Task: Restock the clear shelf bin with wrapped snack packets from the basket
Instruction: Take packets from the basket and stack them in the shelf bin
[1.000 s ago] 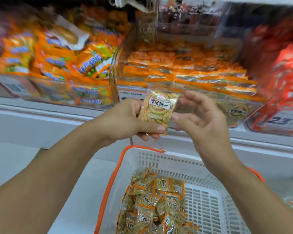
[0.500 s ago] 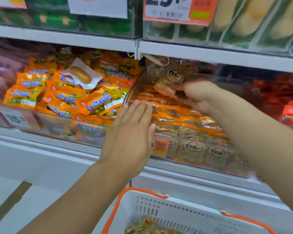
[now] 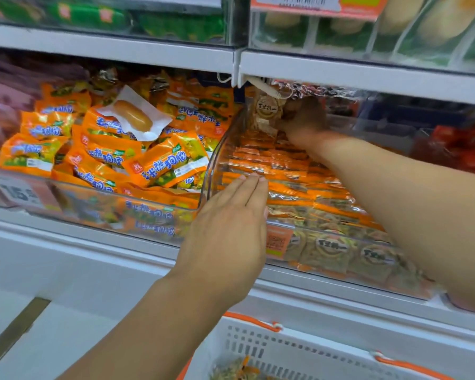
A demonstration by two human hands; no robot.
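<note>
The price tag (image 3: 19, 192) on the front of the left bin reads "15", with smaller print beside it too blurred to read. The orange packets (image 3: 165, 163) in that bin carry blue Chinese lettering, not sharp enough to read. The snack packets (image 3: 331, 246) at the front of the clear bin (image 3: 217, 157) bear a round logo with dark Chinese characters, illegible. The orange tag (image 3: 317, 2) on the upper shelf shows only a barcode.
</note>
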